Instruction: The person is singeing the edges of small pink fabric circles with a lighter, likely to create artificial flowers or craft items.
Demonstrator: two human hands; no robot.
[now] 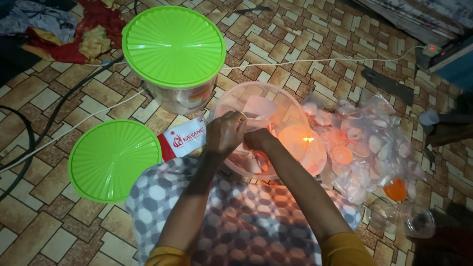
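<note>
My left hand (224, 132) and my right hand (257, 139) meet over a clear plastic bowl (231, 101) that rests on my lap. Both hands pinch a small clear plastic bag (259, 109) with pale pink crackers in it. More pink crackers lie in the bottom of the bowl, partly hidden by my hands. A small flame (308, 139) glows orange just right of my right wrist, lighting the bowl's rim.
A pile of sealed clear cracker packets (367, 143) lies to the right. A clear tub with a green lid (173, 47) stands behind; another green lid (114, 160) lies left. A red-and-white packet (185, 138), cables, cloths (74, 29) and a checked cloth (246, 221) surround me.
</note>
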